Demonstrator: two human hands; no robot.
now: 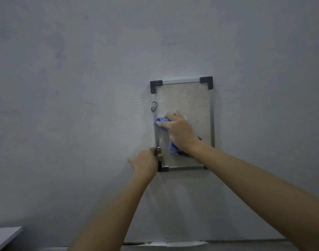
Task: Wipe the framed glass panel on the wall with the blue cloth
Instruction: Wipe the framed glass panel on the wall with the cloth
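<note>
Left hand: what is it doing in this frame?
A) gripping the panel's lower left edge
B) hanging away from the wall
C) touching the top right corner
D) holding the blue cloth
A: the left hand grips the framed glass panel at its lower left edge; the right hand presses the blue cloth.

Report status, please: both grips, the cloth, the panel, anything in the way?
Right grip presses blue cloth on glass panel, lower left part. Left grip holds frame at lower left edge. Metal hanger on left rail, just above cloth.
</note>
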